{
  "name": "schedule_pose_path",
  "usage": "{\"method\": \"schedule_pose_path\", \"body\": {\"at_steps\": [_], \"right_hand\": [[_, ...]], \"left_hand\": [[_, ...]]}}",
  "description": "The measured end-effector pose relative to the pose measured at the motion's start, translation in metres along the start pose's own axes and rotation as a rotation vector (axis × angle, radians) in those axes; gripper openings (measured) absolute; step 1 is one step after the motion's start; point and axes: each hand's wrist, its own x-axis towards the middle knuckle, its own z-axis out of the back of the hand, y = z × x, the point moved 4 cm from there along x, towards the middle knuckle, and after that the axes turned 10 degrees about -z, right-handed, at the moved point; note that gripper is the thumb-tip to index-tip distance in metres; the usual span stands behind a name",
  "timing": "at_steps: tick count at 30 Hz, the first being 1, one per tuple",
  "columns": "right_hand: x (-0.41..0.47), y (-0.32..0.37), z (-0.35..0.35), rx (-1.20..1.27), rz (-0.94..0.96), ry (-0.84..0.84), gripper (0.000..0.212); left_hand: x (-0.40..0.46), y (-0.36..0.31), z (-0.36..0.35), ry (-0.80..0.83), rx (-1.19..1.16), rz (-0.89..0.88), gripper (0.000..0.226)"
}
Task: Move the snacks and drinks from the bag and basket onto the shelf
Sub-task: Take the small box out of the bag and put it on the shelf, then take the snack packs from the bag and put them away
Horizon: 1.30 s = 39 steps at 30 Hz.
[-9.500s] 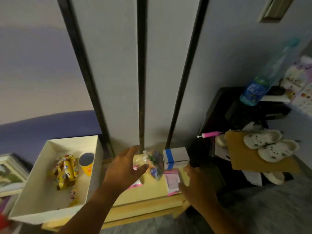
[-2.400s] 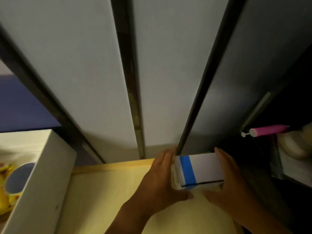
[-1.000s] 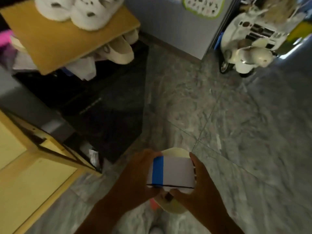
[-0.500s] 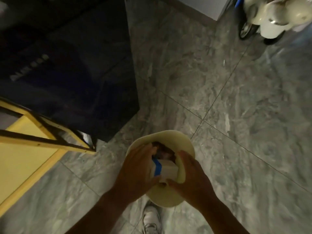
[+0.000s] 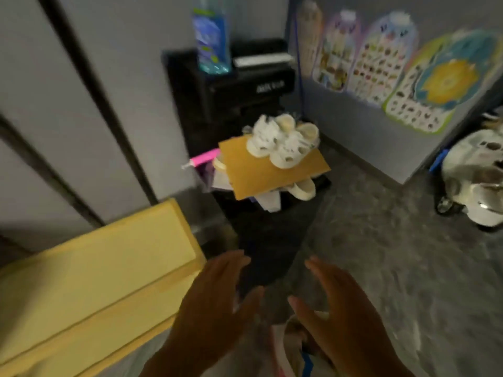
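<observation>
My left hand (image 5: 215, 303) and my right hand (image 5: 337, 308) hover side by side at the bottom centre, fingers spread, holding nothing. Below and between them the mouth of the cream bag (image 5: 292, 346) shows on the floor, with packets and a strip of the blue-and-white box (image 5: 307, 363) inside. The yellow wooden shelf (image 5: 103, 270) lies to the left of my left hand, its top bare in this view. The picture is blurred by motion.
A black cabinet (image 5: 231, 93) stands against the wall with a blue water bottle (image 5: 211, 36) on top. White shoes (image 5: 283, 140) sit on a brown board (image 5: 269, 170) before it. A white toy scooter (image 5: 473, 189) is at the right. Grey marble floor (image 5: 394, 254) spreads between.
Both hands have let go of the blue-and-white box, which now lies in the bag, and have risen apart. The view has lifted from the floor towards the cabinet and shelf.
</observation>
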Motion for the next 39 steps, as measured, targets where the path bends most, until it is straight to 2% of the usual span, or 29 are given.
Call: {"method": "schedule_pose_path", "body": {"at_steps": [3, 8, 11, 15, 22, 28, 33, 39], "right_hand": [[-0.019, 0.108, 0.007, 0.024, 0.168, -0.017, 0.078], [-0.071, 0.290, -0.017, 0.039, 0.416, 0.065, 0.082], [-0.108, 0.382, -0.043, 0.032, 0.516, 0.097, 0.081], [-0.142, 0.470, -0.078, 0.014, 0.628, 0.086, 0.076], [-0.144, 0.546, -0.135, -0.040, 0.751, 0.170, 0.074], [-0.091, 0.571, -0.195, -0.136, 0.723, 0.237, 0.075], [-0.040, 0.589, -0.250, -0.230, 0.744, 0.313, 0.077], [-0.006, 0.607, -0.315, -0.406, 0.701, 0.342, 0.094]], "left_hand": [[-0.052, 0.030, 0.117, -0.127, 0.130, 0.030, 0.060], [-0.167, 0.092, 0.270, -0.219, 0.284, 0.142, 0.057], [-0.237, 0.126, 0.332, -0.254, 0.346, 0.251, 0.059], [-0.310, 0.163, 0.382, -0.279, 0.387, 0.372, 0.065], [-0.361, 0.227, 0.405, -0.262, 0.413, 0.505, 0.070], [-0.336, 0.298, 0.396, -0.170, 0.337, 0.563, 0.077], [-0.311, 0.365, 0.377, -0.165, 0.263, 0.617, 0.079], [-0.293, 0.438, 0.326, -0.081, 0.156, 0.669, 0.104]]}}
